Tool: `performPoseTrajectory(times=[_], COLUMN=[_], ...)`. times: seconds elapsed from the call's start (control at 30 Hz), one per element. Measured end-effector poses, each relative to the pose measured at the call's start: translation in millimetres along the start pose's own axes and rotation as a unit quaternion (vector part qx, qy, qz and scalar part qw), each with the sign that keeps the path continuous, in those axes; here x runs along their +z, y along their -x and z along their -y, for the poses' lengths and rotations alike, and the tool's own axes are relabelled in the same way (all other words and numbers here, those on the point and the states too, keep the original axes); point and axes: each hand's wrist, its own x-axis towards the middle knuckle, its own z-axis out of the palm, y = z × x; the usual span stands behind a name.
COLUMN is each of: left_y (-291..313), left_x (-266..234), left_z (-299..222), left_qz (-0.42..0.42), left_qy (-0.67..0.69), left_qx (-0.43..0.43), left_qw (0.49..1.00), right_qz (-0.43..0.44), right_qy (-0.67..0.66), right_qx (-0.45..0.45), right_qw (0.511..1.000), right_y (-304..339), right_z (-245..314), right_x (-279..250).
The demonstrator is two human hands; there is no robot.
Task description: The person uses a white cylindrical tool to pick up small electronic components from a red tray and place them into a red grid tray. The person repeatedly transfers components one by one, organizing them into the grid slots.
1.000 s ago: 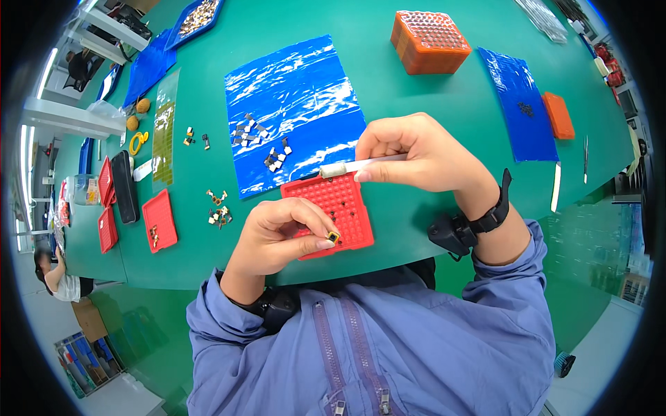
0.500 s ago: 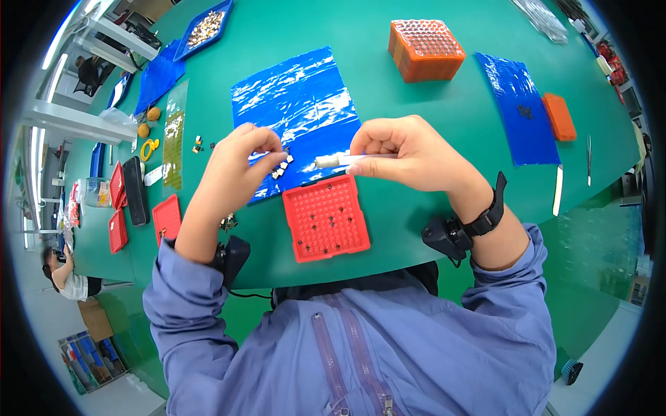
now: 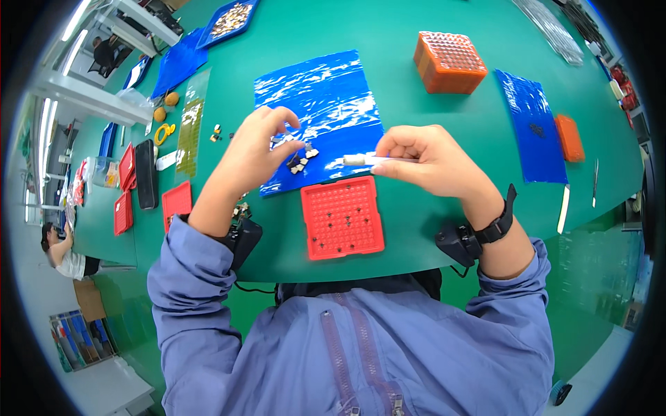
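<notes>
My left hand (image 3: 267,142) hovers over the near left part of a shiny blue sheet (image 3: 319,90), thumb and fingers apart, with nothing visibly held. Right by its thumb lies a cluster of small white and black parts (image 3: 302,161) on the sheet. In my right hand (image 3: 423,159), a thin white stick with a pale cylindrical tip (image 3: 355,159) is pinched, its tip pointing left towards the cluster. Just below sits a red tray with a grid of round dimples (image 3: 341,236). Several tiny dark pieces are scattered in it.
Orange stacked trays (image 3: 451,66) stand at the far right. Further right are another blue sheet (image 3: 524,139), an orange block (image 3: 569,139) and tweezers (image 3: 595,184). Leftward lie yellow scissors (image 3: 164,133), a black case (image 3: 146,173), red trays (image 3: 177,201) and a blue tray of parts (image 3: 232,21).
My left thumb and fingers have come apart from a near pinch above the small parts. The whole view has shifted slightly. My right hand still holds the white stick.
</notes>
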Motion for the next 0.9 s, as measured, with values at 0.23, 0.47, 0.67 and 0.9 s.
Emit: performPoseTrajectory(times=[0.23,0.47,0.67,0.9], left_y=[76,103,106,93], left_x=[-44,-31,-26,-30], left_z=[41,56,60,14], left_qz=[0.031,0.065,-0.002,-0.048], left_qy=[0.017,0.018,0.030,0.208], left_qx=[-0.142,-0.166,-0.097,-0.184], left_qw=[0.989,0.984,0.995,0.960], right_qz=[0.013,0.026,0.028,0.071], right_qy=[-0.007,0.008,-0.008,-0.038], right_qx=[0.015,0.012,-0.001,-0.007], right_qw=[1.000,1.000,1.000,0.997], right_y=[1,1,2,8], right_z=[7,5,4,17], right_x=[3,5,6,12])
